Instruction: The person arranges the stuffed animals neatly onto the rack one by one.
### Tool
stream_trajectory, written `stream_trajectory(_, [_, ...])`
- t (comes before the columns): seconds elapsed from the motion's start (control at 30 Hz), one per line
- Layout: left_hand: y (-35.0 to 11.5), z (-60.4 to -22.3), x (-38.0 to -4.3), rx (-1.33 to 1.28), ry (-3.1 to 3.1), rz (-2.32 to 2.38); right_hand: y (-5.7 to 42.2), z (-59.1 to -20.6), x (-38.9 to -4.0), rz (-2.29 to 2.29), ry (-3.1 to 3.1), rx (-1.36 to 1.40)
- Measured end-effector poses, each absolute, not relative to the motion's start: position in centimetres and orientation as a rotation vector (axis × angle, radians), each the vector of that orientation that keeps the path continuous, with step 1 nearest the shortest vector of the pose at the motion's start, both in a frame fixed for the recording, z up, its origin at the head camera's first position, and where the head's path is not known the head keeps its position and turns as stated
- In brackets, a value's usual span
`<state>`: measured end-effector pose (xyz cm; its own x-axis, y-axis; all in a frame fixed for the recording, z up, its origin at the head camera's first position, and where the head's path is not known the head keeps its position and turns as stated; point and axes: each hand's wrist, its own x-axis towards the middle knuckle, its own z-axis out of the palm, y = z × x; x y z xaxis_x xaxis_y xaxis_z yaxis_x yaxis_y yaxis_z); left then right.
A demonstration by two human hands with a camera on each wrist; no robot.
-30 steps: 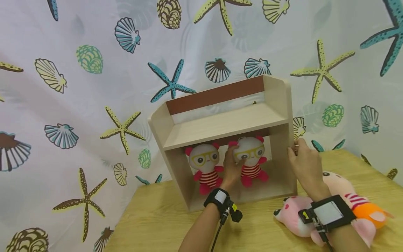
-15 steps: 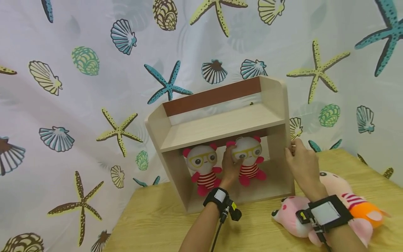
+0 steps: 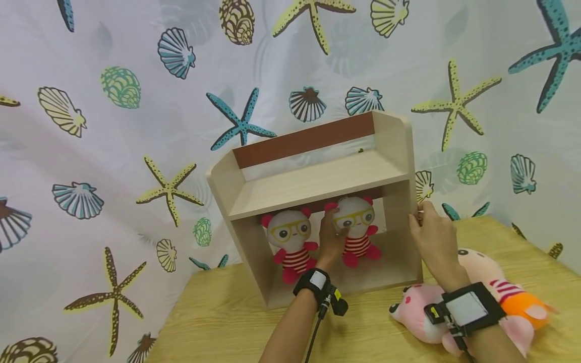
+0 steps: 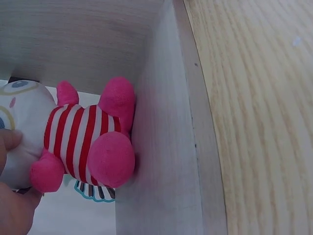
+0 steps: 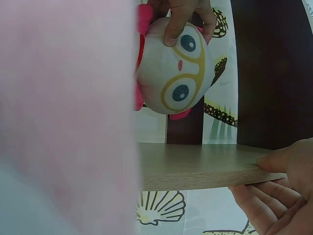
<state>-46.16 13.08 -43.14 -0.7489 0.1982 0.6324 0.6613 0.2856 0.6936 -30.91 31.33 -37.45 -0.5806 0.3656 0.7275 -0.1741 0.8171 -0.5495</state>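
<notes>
A panda plush [image 3: 356, 246] with yellow glasses and a red-striped body sits in the lower compartment of a small pale wooden shelf [image 3: 308, 186]. My left hand [image 3: 332, 244] grips its head from the left, the thumb on its face, as the right wrist view also shows. In the left wrist view, the feet of this panda plush [image 4: 80, 139] touch the compartment floor. A matching second panda plush [image 3: 295, 261] sits to the left, beside my left hand. My right hand [image 3: 434, 241] pinches the front edge of the shelf's right side panel [image 5: 205, 180], thumb inside and fingers outside.
A pink plush [image 3: 419, 307] and a plush in orange shorts [image 3: 522, 302] lie on the wooden table [image 3: 218, 322], under and beside my right forearm. Behind the shelf hangs a curtain [image 3: 136, 126] with shells and starfish. The pink blur [image 5: 68, 117] fills the right wrist view's left side.
The whole scene shifts slightly left in the head view. Both hands keep their holds, and the panda plushes stay in the same places in the shelf.
</notes>
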Motion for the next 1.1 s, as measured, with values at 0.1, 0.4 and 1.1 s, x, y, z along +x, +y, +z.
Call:
stream_trajectory(0.1, [13.3,-43.1,-46.2,-0.757,-2.158,-1.466,31.4,-37.5,-30.8,0.733,-2.069,-0.142])
stream_trajectory(0.4, [13.5,-43.1,-45.6,-0.714,-2.215,-1.448,31.4,-37.9,-30.7,0.734,-2.075,-0.138])
stream_trajectory(1.1, [12.3,-42.0,-45.7,-0.81,-2.256,-1.338,31.4,-37.5,-30.8,0.754,-2.081,-0.146])
